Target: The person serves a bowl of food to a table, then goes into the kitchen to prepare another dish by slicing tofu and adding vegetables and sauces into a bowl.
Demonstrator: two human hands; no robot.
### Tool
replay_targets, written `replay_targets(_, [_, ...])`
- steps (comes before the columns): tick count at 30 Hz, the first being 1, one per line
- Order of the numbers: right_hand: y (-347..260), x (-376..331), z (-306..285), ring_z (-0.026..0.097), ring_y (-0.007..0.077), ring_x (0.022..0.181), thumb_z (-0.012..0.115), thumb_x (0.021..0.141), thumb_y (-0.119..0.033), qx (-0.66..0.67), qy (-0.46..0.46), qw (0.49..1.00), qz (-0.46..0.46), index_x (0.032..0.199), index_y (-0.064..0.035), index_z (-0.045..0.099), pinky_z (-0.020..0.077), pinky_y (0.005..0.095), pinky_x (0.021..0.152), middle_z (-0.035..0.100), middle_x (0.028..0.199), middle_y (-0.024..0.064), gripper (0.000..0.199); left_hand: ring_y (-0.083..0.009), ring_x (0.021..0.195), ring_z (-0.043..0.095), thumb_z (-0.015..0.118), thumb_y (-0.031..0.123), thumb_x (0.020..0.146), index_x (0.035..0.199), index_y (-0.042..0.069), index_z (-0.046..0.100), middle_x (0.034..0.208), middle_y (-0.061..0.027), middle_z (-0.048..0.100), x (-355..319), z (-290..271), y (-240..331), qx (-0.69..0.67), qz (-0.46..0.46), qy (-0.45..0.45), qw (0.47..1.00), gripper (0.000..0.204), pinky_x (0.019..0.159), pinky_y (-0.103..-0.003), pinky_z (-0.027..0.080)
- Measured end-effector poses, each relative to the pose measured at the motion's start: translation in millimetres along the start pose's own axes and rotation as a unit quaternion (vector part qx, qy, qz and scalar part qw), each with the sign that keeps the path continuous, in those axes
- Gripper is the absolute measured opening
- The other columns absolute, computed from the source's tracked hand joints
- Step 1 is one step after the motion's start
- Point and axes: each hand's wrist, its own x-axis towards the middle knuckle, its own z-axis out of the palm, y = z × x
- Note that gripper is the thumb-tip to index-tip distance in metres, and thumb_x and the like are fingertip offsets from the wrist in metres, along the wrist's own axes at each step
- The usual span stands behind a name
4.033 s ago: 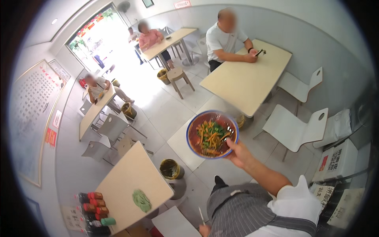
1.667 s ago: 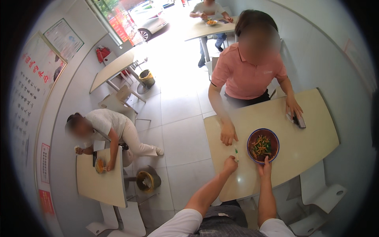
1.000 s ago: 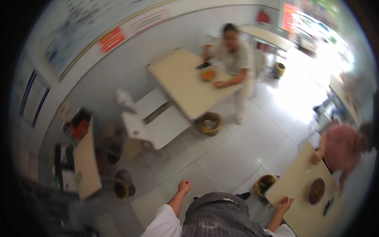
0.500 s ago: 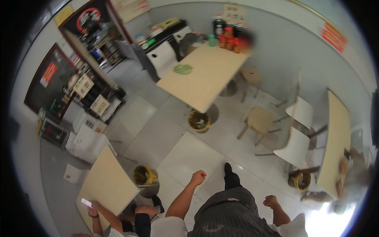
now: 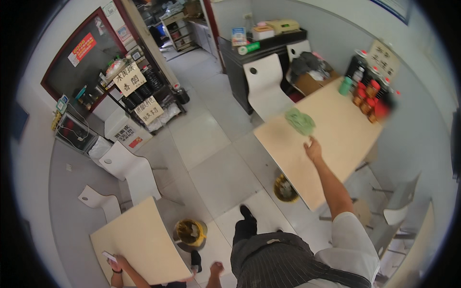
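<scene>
A crumpled green cloth (image 5: 299,121) lies on the pale wooden table (image 5: 331,129) at the right. My right hand (image 5: 313,149) reaches over this table with its fingers apart and nothing in them; the fingertips are right at the cloth's near edge, and I cannot tell whether they touch it. Low in the picture, my left hand (image 5: 217,269) hangs beside my dark striped apron (image 5: 273,259), its fingers curled closed with nothing seen in them.
Red-capped bottles and jars (image 5: 370,96) crowd the table's far end, with a green cup (image 5: 345,86) beside them. Lined bins (image 5: 190,234) stand on the floor. At the lower left table (image 5: 139,240), another person's hands hold a phone (image 5: 109,257). White chairs (image 5: 264,86) stand around.
I have stepped nearer the table with the green cloth, and the view has turned. My right arm has stretched out toward the cloth. The left hand now sits lower in view.
</scene>
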Motion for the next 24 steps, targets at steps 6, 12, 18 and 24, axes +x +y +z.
replay_targets(6, [-38, 180, 91, 0.015, 0.0402, 0.137, 0.064, 0.079, -0.042, -0.153, -0.132, 0.955, 0.216, 0.148, -0.0236, 0.007, 0.0171, 0.0516, 0.11, 0.012, 0.151, 0.0211, 0.091, -0.0275, 0.085, 0.063, 0.054, 0.02, 0.077, 0.085, 0.009, 0.064, 0.087, -0.011, 0.066, 117, -90, 141, -0.065, -0.034, -0.066, 0.995, 0.017, 0.071, -0.04, 0.051])
replay_targets(12, [-109, 208, 164, 0.049, 0.0406, 0.111, 0.06, 0.084, -0.019, -0.07, -0.064, 0.948, 0.303, 0.122, -0.0026, 0.048, 0.0437, 0.0425, 0.089, 0.05, 0.121, 0.0269, 0.043, -0.0296, 0.083, 0.062, 0.054, 0.018, 0.076, 0.084, 0.008, 0.064, 0.087, -0.0116, 0.065, 322, -286, 280, 0.122, 0.108, -0.065, 0.985, 0.016, 0.073, -0.043, 0.051])
replay_targets(18, [-307, 332, 295, 0.06, 0.0247, 0.085, 0.051, 0.094, -0.03, 0.437, -0.023, 0.872, 0.219, 0.11, 0.0043, 0.055, 0.0473, 0.0352, 0.078, 0.063, 0.096, 0.0139, 0.038, -0.0261, 0.072, 0.064, 0.054, 0.018, 0.083, 0.091, 0.007, 0.063, 0.082, -0.0115, 0.066, 583, -542, 528, 0.135, 0.279, 0.127, 0.942, 0.016, 0.066, -0.039, 0.052])
replay_targets(24, [-500, 556, 344, 0.057, 0.0164, 0.084, 0.053, 0.093, -0.025, 0.447, 0.131, 0.88, 0.091, 0.111, 0.0017, 0.055, 0.0458, 0.0319, 0.078, 0.063, 0.096, 0.0069, 0.032, -0.018, 0.063, 0.064, 0.054, 0.014, 0.086, 0.093, 0.006, 0.062, 0.072, -0.0085, 0.065, 660, -631, 750, -0.144, 0.33, 0.071, 0.93, 0.014, 0.059, -0.031, 0.051])
